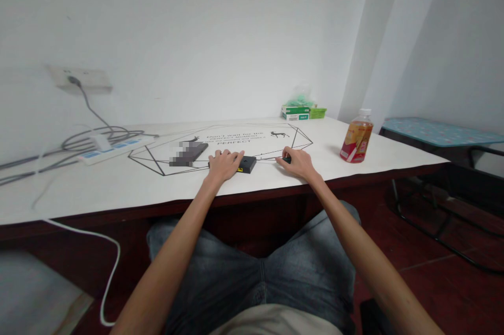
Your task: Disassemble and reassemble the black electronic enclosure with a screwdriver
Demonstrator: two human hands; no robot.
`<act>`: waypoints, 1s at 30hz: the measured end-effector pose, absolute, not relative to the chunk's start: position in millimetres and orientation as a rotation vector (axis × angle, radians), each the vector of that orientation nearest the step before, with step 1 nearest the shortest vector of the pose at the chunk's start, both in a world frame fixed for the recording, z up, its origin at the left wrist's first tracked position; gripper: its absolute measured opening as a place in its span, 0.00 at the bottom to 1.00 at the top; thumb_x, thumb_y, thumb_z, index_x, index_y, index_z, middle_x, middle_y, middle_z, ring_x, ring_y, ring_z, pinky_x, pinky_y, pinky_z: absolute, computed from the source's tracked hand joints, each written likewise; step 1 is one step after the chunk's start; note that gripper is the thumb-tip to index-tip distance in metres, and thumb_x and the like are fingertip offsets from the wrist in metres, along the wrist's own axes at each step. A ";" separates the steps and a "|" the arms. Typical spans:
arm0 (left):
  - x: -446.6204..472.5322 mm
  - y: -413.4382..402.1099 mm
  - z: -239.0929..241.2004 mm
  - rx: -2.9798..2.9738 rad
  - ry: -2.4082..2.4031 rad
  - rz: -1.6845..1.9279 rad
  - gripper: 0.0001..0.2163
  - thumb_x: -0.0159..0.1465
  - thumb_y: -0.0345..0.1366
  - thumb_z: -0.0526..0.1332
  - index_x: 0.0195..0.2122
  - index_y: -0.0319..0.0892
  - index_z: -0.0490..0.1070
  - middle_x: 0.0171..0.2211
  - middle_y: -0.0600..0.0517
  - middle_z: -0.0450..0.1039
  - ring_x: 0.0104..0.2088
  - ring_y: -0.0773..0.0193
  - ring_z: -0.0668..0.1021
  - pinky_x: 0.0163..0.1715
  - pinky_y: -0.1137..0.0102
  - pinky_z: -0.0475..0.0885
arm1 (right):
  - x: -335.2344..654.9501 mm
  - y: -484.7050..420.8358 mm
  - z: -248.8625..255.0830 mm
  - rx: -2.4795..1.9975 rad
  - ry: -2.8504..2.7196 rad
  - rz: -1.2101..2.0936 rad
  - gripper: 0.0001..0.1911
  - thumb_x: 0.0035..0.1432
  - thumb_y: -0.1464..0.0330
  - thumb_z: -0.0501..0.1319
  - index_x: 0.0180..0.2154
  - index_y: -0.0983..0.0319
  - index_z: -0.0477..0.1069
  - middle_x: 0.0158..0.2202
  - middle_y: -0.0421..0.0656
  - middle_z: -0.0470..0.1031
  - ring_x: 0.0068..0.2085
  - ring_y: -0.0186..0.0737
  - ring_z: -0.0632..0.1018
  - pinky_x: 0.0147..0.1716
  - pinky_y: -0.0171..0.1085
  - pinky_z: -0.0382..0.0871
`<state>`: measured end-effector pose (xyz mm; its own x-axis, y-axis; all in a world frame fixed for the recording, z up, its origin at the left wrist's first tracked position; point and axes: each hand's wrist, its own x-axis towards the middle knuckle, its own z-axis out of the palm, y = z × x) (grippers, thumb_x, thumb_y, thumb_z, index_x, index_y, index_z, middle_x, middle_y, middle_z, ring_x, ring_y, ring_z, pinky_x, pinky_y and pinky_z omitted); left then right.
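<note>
On the white table, my left hand (223, 165) lies over a small black box (248, 164) with a yellow patch on its near side. Its fingers are curled over the box's left part and hide it. To the right, my right hand (296, 161) is closed around the dark handle of what looks like a screwdriver (271, 158). The thin shaft points left towards the box; whether its tip touches cannot be made out. A few tiny dark specks lie on the tabletop close to the shaft. Left of my left hand lies a flat dark device (197, 151), partly blurred out.
A drink bottle (356, 136) stands upright at the right. Green-and-white boxes (296, 113) sit at the back by the wall. A power strip (112, 151) and coiled cables (90, 138) occupy the left. A white cable (114, 261) hangs over the table's front edge.
</note>
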<state>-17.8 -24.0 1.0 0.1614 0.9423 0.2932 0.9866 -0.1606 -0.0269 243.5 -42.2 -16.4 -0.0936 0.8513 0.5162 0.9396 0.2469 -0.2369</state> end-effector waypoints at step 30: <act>-21.1 -20.8 -2.7 -2.240 -1.835 -0.289 0.26 0.75 0.44 0.39 0.65 0.50 0.68 0.57 0.38 0.72 0.58 0.38 0.70 0.53 0.41 0.65 | 246.0 -42.1 -15.7 -1.646 -1.985 -0.196 0.21 0.58 0.48 0.65 0.34 0.59 0.79 0.37 0.45 0.82 0.40 0.44 0.79 0.32 0.37 0.56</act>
<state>-21.1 -20.8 -2.7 0.1960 0.9350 0.2957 0.9806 -0.1889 -0.0529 246.0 -42.1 -15.7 -0.1002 0.8636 0.4942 0.9437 0.2399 -0.2279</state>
